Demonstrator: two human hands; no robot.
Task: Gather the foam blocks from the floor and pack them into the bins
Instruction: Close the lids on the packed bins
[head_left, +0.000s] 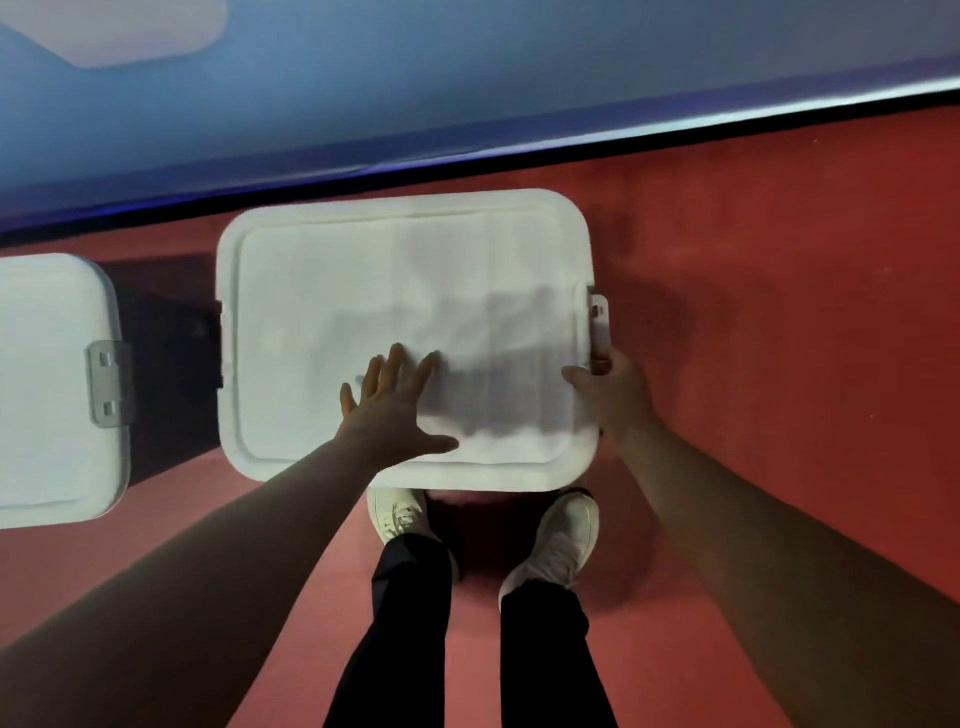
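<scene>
So the left hand (395, 410) lies flat, fingers spread wide, on the lidded white rectangular plastic bin (363, 291), which sits on the red carpet (779, 312) by the white sneakers (397, 514). The right hand (613, 389) curls its fingers round the bin's white side latch (599, 322).

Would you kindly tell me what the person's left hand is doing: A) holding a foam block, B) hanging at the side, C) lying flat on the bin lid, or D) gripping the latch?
C: the left hand lies with fingers spread on the white lid, while the right hand grips the latch.
</scene>
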